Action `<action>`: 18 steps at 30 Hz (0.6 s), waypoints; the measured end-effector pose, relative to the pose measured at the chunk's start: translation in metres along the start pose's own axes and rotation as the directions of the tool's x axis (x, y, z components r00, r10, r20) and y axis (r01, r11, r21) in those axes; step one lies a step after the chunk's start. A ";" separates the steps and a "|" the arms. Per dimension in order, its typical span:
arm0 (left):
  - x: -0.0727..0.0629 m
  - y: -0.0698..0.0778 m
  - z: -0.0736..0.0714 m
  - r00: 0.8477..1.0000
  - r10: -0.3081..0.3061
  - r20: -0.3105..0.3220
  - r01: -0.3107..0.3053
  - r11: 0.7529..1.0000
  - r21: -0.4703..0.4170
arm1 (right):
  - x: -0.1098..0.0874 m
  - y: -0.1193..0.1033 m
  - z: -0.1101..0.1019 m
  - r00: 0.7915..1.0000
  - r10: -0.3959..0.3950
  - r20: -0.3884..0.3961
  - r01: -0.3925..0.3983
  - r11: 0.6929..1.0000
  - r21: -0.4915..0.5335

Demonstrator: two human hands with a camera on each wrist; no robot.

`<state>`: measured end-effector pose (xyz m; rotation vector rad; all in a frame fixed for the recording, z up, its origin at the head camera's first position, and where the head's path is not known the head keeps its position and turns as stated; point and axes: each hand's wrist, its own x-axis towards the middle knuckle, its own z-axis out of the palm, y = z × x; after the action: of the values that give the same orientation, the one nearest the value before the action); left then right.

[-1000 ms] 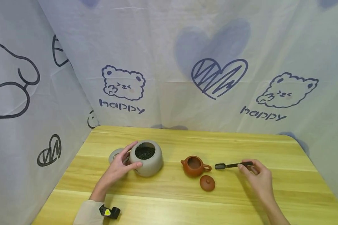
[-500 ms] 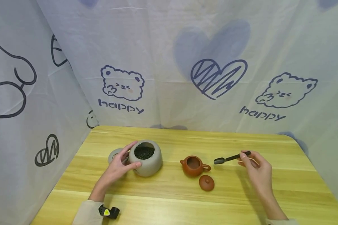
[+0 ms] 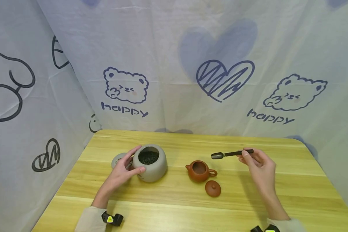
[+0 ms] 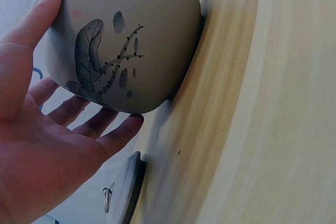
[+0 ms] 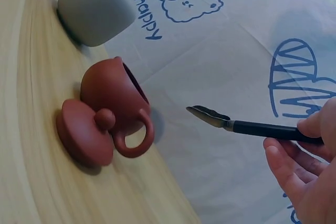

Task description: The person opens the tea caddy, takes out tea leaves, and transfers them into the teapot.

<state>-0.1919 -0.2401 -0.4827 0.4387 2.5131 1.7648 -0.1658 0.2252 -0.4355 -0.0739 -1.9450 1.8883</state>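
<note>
toward the left edge of the wooden tabletop (image 3: 174,214) lies a grey lid (image 3: 116,161) with a small metal ring on it, partly hidden behind the person's left hand (image 3: 122,170). that hand is spread wide and cups a rounded grey jar (image 3: 153,173), thumb on the near side, fingers bent around the side facing the left edge. the jar stands in the left half, nearer the far edge than the near one, its mouth full of dark leaves (image 3: 149,158); from the left wrist i can see a painted leaf and a dotted branch on its side.

about midway between the left and right edges sits a small red-brown teapot (image 3: 197,176), uncovered, spout toward the jar, handle toward the right edge. its lid (image 3: 213,188) lies knob up just beside it, on the side of the near edge; i cannot tell whether they touch.

further right, a dark scoop (image 3: 232,153) hangs above the tabletop, its bowl pointing left, just past the teapot's handle and nearer the far edge. the right hand (image 3: 262,164) pinches the end of its handle between thumb and fingers, nearly closed.
</note>
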 end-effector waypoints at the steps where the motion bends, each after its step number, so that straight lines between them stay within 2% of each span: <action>1: 0.000 0.000 0.000 1.000 0.000 0.000 0.000 1.000 -0.001 | 0.000 -0.001 0.003 1.000 -0.001 0.000 0.001 1.000 0.014; 18: 0.000 0.000 0.000 1.000 -0.004 0.000 0.004 1.000 -0.008 | -0.002 -0.007 0.044 0.998 -0.025 0.055 0.020 0.995 0.093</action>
<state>-0.1922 -0.2396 -0.4830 0.4335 2.5047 1.7726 -0.1774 0.1825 -0.4289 0.0294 -1.8838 1.9821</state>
